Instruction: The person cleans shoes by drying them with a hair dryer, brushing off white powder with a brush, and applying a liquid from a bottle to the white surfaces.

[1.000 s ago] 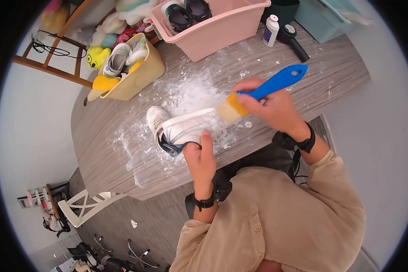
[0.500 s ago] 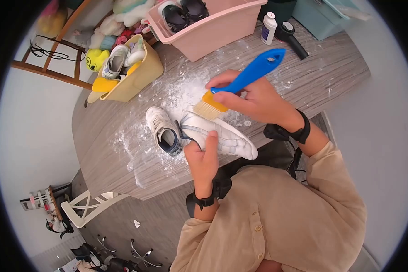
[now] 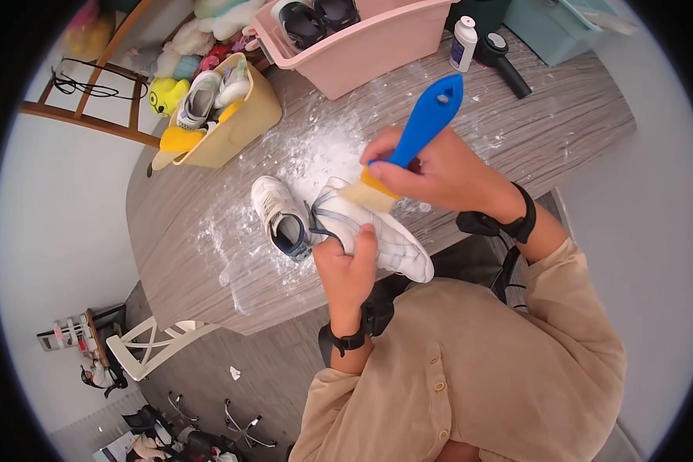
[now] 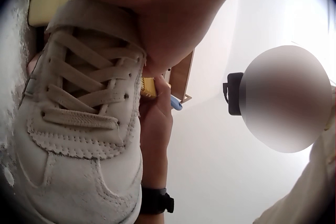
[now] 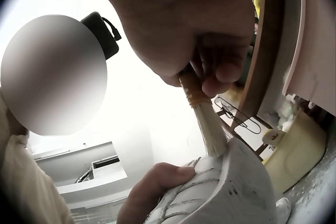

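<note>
My left hand (image 3: 346, 269) grips a white sneaker (image 3: 396, 246) by its heel opening, thumb lying along the side panel. The shoe is tipped on its side, toe pointing to the lower right. In the left wrist view its laces (image 4: 86, 82) and toe face the camera. My right hand (image 3: 443, 173) holds a brush (image 3: 427, 115) with a blue handle, yellow ferrule and pale bristles. The bristles (image 5: 211, 134) press against the shoe's side near the sole edge in the right wrist view. A matching white sneaker (image 3: 268, 199) stands upright on the table just left of the held one.
White powder (image 3: 323, 154) is scattered over the wood-grain table (image 3: 185, 269). Along the back stand a yellow bin (image 3: 242, 127) of shoes, a pink tub (image 3: 377, 58), a white bottle (image 3: 463, 46), a black handled tool (image 3: 508, 69) and a teal bin (image 3: 554, 35).
The held sneaker has swung so its toe points lower right instead of lying under the brush. The brush has moved left onto the shoe's side, and its handle stands more upright.
</note>
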Demonstrator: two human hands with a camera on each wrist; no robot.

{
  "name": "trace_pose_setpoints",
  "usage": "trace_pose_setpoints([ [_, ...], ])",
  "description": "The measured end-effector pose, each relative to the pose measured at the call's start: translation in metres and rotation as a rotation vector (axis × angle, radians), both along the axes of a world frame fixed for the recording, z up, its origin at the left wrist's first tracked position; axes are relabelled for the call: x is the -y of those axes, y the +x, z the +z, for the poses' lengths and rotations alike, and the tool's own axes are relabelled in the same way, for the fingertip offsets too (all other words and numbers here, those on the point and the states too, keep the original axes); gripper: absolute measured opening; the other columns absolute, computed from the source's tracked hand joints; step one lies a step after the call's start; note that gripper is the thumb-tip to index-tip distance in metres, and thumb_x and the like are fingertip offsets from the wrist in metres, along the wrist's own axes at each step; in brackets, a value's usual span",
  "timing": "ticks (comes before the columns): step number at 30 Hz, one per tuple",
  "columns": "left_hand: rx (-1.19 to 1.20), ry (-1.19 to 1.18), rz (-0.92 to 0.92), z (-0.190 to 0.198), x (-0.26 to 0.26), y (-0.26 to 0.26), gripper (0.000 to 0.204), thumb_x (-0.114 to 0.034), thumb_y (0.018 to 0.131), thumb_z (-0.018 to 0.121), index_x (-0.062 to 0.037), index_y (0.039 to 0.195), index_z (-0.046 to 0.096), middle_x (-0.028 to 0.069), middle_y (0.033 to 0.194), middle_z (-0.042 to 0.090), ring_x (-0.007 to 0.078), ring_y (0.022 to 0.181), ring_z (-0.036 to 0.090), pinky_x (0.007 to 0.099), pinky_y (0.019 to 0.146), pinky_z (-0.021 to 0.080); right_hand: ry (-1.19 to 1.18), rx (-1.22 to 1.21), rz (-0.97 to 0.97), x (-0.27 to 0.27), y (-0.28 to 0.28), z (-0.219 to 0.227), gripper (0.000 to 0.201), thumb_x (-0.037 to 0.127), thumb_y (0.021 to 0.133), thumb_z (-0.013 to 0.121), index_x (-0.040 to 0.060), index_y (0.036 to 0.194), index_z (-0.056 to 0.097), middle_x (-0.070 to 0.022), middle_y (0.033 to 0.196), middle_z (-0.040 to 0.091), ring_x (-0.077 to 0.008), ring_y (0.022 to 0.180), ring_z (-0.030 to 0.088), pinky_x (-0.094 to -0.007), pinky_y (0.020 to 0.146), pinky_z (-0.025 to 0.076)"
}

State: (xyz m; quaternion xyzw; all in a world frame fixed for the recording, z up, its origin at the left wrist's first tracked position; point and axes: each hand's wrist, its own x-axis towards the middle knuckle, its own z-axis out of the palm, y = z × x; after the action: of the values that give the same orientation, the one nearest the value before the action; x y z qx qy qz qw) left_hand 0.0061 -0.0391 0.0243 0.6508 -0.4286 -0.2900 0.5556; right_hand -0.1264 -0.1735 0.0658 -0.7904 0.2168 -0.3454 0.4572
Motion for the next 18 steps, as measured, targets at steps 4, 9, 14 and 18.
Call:
trace_pose_setpoints([
  [4,0.041,0.036,-0.006,-0.001,-0.006,0.008,0.016,-0.008,0.082,0.062,0.0068,0.076,0.060,-0.0007,0.066,0.059,0.0067,0.063,0.047,0.0251,0.056,0.040,0.045,-0.217,0.159,-0.001,-0.016,0.004,0.017,0.017,0.082,0.061,0.0008,0.085,0.065,-0.0057,0.064,0.061,-0.0136,0.053,0.054,-0.0265,0.051,0.041],
  [9,0.064,0.005,-0.045,0.001,-0.005,0.003,0.018,-0.010,0.083,0.063,0.0056,0.076,0.060,-0.0013,0.066,0.058,0.0058,0.063,0.046,0.0243,0.055,0.039,0.105,0.088,-0.038,0.000,-0.011,0.001,0.021,0.021,0.083,0.063,0.0007,0.088,0.065,-0.0032,0.068,0.060,-0.0090,0.056,0.052,-0.0243,0.051,0.040],
  [14,0.049,-0.042,-0.017,0.001,-0.002,0.000,0.021,-0.010,0.083,0.063,0.0066,0.070,0.062,0.0060,0.055,0.057,0.0073,0.052,0.050,0.0265,0.049,0.041,0.252,0.108,-0.002,-0.006,-0.011,0.006,0.025,0.022,0.084,0.065,0.0023,0.098,0.062,-0.0029,0.079,0.061,-0.0087,0.065,0.053,-0.0236,0.056,0.041],
  [18,0.029,-0.032,0.005,0.002,-0.004,-0.002,0.020,-0.009,0.083,0.063,0.0068,0.072,0.062,0.0051,0.056,0.058,0.0067,0.053,0.050,0.0255,0.050,0.041,0.005,0.008,-0.031,-0.013,-0.012,0.001,0.027,0.016,0.081,0.067,0.0047,0.104,0.061,-0.0055,0.088,0.063,-0.0132,0.074,0.060,-0.0265,0.063,0.047],
])
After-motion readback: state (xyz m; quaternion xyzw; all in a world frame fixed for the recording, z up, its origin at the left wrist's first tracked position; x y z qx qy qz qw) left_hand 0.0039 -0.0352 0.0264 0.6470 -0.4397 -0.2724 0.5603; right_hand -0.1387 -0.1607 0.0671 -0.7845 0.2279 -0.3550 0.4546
